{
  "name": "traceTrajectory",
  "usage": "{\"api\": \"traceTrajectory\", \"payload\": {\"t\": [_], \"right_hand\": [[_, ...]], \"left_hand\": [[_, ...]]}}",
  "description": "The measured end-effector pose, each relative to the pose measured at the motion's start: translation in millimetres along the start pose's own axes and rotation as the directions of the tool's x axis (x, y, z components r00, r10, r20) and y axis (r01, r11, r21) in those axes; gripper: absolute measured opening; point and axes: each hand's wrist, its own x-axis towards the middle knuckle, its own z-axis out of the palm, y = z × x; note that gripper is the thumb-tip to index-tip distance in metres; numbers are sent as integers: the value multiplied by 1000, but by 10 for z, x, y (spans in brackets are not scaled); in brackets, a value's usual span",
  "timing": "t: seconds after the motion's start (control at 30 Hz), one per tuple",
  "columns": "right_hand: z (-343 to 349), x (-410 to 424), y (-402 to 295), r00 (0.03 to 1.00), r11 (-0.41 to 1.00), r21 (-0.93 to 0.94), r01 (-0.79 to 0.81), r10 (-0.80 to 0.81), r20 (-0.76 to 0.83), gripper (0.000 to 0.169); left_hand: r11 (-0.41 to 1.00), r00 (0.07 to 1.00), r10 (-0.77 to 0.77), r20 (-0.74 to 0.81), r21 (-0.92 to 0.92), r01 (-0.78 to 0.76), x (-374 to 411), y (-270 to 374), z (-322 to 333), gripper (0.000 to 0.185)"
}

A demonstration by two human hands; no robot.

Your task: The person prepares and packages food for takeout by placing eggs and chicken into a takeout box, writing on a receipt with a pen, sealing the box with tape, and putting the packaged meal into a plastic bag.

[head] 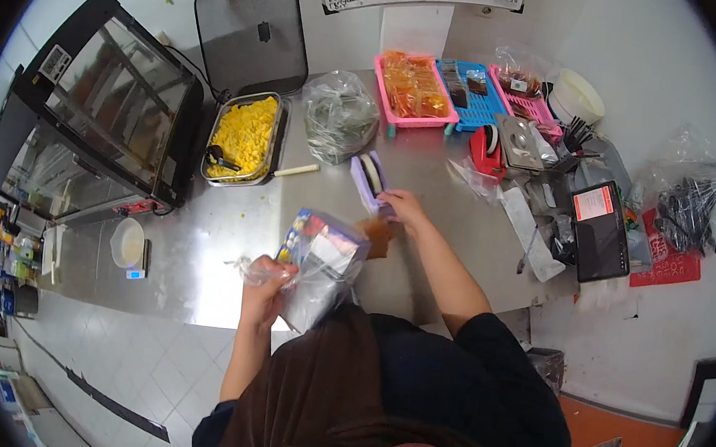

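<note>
My left hand (269, 286) grips the gathered neck of a clear plastic bag (321, 284), which holds a printed box (331, 240) in blue, red and white, close to my body. My right hand (405, 210) is at the near end of a lilac tape dispenser (368, 176) that lies on the steel table; whether its fingers hold the dispenser or tape cannot be told. A blurred brown piece (379, 235) shows just below the right hand, beside the box. What bears it is unclear.
On the steel table (310, 190) stand a tray of yellow food (244, 137), a bag of greens (340, 120), pink (414, 123) and blue (479, 116) baskets and a red tape dispenser (487, 152). A display warmer (106, 112) and scale (136, 274) are left, a tablet (602, 245) right.
</note>
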Motion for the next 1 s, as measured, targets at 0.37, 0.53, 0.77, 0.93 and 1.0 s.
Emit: {"api": "traceTrajectory", "payload": {"t": [0.37, 0.53, 0.77, 0.93, 1.0], "right_hand": [[-18, 116, 777, 811, 924, -30, 380, -349, -470, 8], [98, 55, 430, 542, 786, -462, 411, -618, -570, 24], [211, -162, 100, 849, 847, 203, 491, -413, -329, 58], [131, -217, 560, 771, 841, 89, 534, -442, -458, 53], [276, -300, 326, 682, 940, -167, 296, -331, -652, 50]], "left_hand": [[987, 986, -108, -124, 105, 122, 305, -210, -633, 11], [764, 1000, 7, 28, 645, -23, 465, -57, -564, 14], [505, 964, 106, 243, 822, -263, 585, 84, -608, 20], [765, 982, -86, 170, 642, -45, 616, 109, -609, 23], [816, 970, -66, 236, 572, -84, 604, 74, -788, 24]]}}
